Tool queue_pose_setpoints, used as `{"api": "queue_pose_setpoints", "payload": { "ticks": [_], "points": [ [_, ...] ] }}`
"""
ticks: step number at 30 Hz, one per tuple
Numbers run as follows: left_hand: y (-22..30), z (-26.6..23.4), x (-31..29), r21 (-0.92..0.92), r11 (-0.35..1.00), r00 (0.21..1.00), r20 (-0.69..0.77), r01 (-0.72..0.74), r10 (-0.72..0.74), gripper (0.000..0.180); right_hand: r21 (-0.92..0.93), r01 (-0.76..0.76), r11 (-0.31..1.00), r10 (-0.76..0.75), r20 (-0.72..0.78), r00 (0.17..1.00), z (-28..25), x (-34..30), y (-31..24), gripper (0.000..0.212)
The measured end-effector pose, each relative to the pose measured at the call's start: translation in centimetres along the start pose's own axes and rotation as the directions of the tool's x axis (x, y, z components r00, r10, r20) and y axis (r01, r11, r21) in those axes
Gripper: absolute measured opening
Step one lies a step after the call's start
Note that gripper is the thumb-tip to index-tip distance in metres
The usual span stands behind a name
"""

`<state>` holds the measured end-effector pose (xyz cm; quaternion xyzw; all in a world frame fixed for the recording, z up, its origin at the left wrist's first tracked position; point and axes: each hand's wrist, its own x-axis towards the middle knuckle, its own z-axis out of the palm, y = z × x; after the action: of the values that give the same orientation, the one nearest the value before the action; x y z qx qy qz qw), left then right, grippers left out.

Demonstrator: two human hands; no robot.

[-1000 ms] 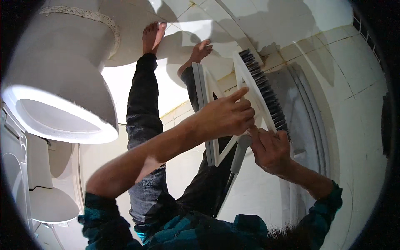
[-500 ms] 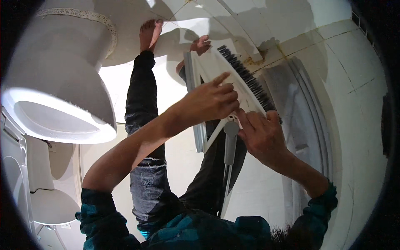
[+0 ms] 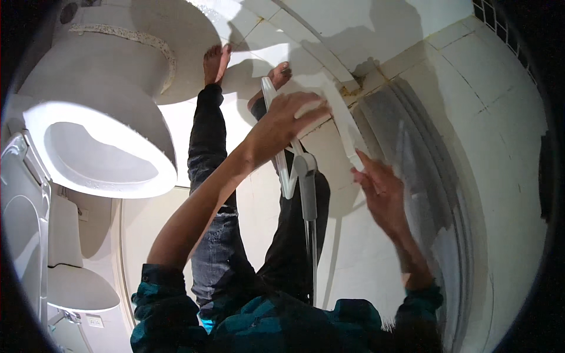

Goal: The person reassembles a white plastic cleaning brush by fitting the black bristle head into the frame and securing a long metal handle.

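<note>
A white squeegee frame (image 3: 283, 170), joined to a grey-ended pole (image 3: 308, 194), stands between my legs. My left hand (image 3: 288, 120) is over the frame's upper part, its fingers curved and apart. Whether they touch the frame is hard to see. To the right, a long white brush strip (image 3: 347, 126) is apart from the frame. My right hand (image 3: 381, 188) pinches its lower end between thumb and fingers. The strip is turned edge-on and blurred, and its bristles do not show.
At the left stands a white toilet (image 3: 88, 185) with its lid raised. A grey cloth (image 3: 412, 141) hangs or lies along the right side by the tiled wall (image 3: 500, 117). My bare feet (image 3: 216, 62) are on the pale tiled floor.
The brush strip has come away from the frame and moved to the right with my right hand. The frame and pole have turned, and my left hand has shifted left and its fingers have spread.
</note>
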<state>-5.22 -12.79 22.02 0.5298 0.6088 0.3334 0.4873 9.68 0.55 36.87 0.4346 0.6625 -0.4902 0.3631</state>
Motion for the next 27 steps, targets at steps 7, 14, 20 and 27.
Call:
{"api": "queue_pose_setpoints", "payload": {
  "ticks": [7,14,20,27],
  "points": [
    [1.8,-3.0,1.3,-0.209,0.978,0.992,-0.117,0.025,-0.051,0.038,0.615,-0.008,0.788,0.215,-0.262,0.941,8.7,-5.6,-2.5,0.090],
    [3.2,-7.6,2.7,0.325,0.945,0.992,-0.123,0.027,0.014,0.054,0.762,0.094,0.641,0.060,-0.172,0.983,9.7,-6.8,-7.9,0.073],
    [6.5,-5.1,-2.3,-0.022,0.864,0.670,-0.622,0.504,-0.406,0.070,0.926,0.111,0.360,-0.069,-0.093,0.993,7.9,-5.9,-4.8,0.037],
    [12.4,3.0,-9.6,-0.882,-0.375,0.715,0.458,0.287,-0.529,0.036,0.989,0.142,0.038,-0.187,-0.132,0.973,6.8,-7.3,-2.0,0.038]
  ]
}}
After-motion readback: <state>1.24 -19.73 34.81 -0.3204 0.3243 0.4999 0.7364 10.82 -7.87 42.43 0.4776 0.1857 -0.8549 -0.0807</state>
